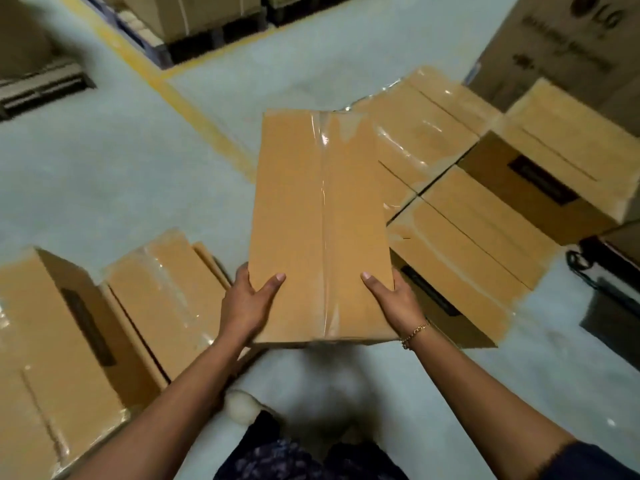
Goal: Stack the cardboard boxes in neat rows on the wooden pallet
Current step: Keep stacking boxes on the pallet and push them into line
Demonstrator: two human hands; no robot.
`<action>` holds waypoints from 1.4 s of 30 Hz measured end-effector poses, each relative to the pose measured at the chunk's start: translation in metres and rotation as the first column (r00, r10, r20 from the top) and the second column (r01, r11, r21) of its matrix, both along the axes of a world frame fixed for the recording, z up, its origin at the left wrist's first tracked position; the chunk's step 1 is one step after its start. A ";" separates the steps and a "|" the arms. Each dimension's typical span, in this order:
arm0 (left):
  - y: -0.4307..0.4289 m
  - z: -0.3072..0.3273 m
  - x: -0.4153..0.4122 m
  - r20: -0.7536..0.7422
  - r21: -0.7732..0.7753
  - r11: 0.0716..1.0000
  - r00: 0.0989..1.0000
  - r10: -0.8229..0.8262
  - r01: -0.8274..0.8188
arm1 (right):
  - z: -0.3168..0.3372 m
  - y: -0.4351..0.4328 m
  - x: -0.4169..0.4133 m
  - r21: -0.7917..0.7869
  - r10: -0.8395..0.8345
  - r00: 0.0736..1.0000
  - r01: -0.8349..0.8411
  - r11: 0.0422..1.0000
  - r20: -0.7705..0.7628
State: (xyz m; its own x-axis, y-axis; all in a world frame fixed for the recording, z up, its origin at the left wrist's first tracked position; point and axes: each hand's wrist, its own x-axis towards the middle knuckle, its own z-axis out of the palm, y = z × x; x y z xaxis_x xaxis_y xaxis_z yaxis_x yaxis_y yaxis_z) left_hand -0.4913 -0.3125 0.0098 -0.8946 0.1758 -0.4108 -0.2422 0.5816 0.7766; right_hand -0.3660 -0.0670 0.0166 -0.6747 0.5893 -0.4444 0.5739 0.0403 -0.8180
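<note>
I carry a long taped cardboard box [318,223] in front of me, above the floor. My left hand [247,303] grips its near left edge, thumb on top and fingers hidden under the side. My right hand [393,299] grips the near right edge the same way, a gold bracelet at the wrist. To the right lies a group of several taped boxes [460,233] packed side by side in rows, with one more box [561,168] standing on top of them. No wooden pallet shows under them.
More boxes [104,317] lie on the floor at the left. A large printed carton [561,46] stands at the far right. Loaded pallets [194,22] sit beyond a yellow floor line [194,109]. A dark object [609,292] lies at the right edge.
</note>
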 end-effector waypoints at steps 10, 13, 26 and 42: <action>0.233 0.027 0.123 -0.042 0.083 0.945 0.948 -0.315 0.317 | 0.031 0.181 0.202 0.108 -0.277 0.958 0.283 0.953 -0.069; 0.290 0.032 0.158 -0.020 0.096 0.918 0.922 -0.386 0.386 | 0.033 0.225 0.253 0.108 -0.358 0.933 0.361 0.926 -0.050; 0.498 0.005 0.221 0.039 0.050 0.894 0.894 -0.447 0.445 | 0.006 0.424 0.317 0.084 -0.386 0.922 0.386 0.919 -0.015; 0.655 -0.028 0.242 0.112 -0.076 0.997 0.993 -0.024 0.033 | -0.025 0.667 0.244 -0.063 0.050 0.991 -0.043 0.997 0.126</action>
State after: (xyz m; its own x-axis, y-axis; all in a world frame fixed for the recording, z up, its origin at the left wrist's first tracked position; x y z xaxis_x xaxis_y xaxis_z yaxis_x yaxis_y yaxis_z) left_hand -0.2491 0.3428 -0.0182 -0.8380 0.1645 -0.5202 -0.3064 0.6471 0.6981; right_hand -0.1217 0.5997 -0.0087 -0.6362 0.5283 -0.5622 0.6725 0.0226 -0.7398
